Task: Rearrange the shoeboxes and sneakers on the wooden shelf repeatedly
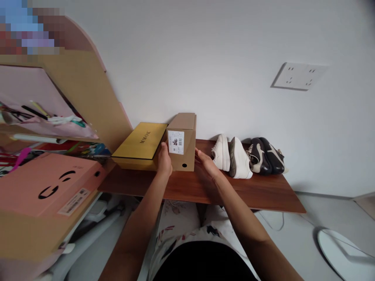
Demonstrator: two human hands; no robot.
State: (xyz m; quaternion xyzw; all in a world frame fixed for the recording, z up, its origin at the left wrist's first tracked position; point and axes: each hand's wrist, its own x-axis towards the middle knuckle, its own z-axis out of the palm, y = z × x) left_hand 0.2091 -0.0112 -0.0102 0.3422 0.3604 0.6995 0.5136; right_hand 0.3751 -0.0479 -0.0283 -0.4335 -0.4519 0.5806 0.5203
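Observation:
A brown cardboard shoebox (181, 158) stands upright on its narrow side on a wooden bench (246, 193), a white label on the end facing me. My left hand (165, 162) grips its left side, thumb up near the label; the other fingers are mostly hidden. Against the box's right side, my right hand (208, 163) rests with its fingers extended, so the box is held between both hands. Just left lies a flat yellow shoebox (142, 140) lettered MMOK. Right of my right hand stand white sneakers (240, 160) and black shoes (265, 158) with pale markings.
At left, a pink shoebox (52, 183) lies on a desk (32, 234) below a cluttered shelf. A white wall with a socket plate (301, 76) rises behind the bench. A round white base (345, 249) is on the floor at right.

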